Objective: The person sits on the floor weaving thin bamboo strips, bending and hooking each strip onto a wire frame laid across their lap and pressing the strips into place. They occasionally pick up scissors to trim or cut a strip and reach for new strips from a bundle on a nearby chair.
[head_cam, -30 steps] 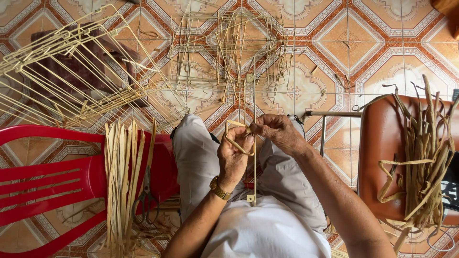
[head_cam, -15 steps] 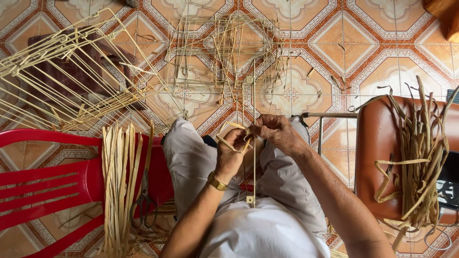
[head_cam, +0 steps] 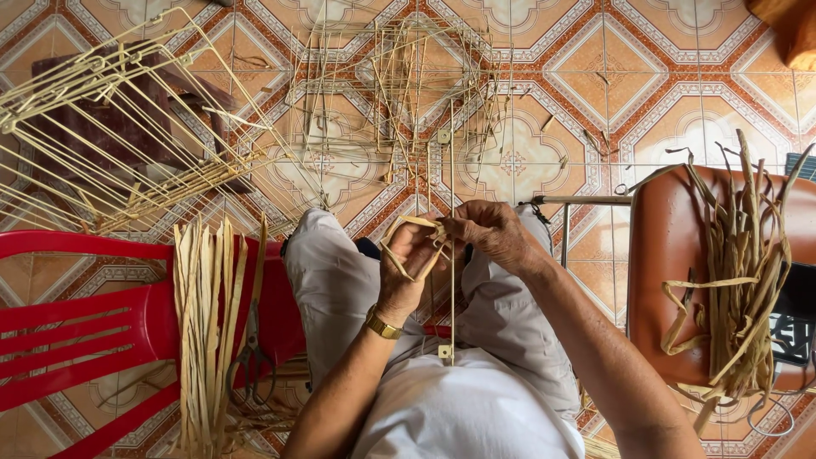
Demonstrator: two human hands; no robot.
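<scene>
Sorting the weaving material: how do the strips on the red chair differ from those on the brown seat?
The strips on the red chair are pale, straight and laid parallel in a flat bundle. The strips on the brown seat are darker, olive-brown, curled and tangled, some looping over the seat's edge. Both are long, thin plant strips.

Two hands (head_cam: 450, 246), one red chair (head_cam: 102, 323), one brown chair (head_cam: 671, 280), one scissors (head_cam: 248, 357).
</scene>
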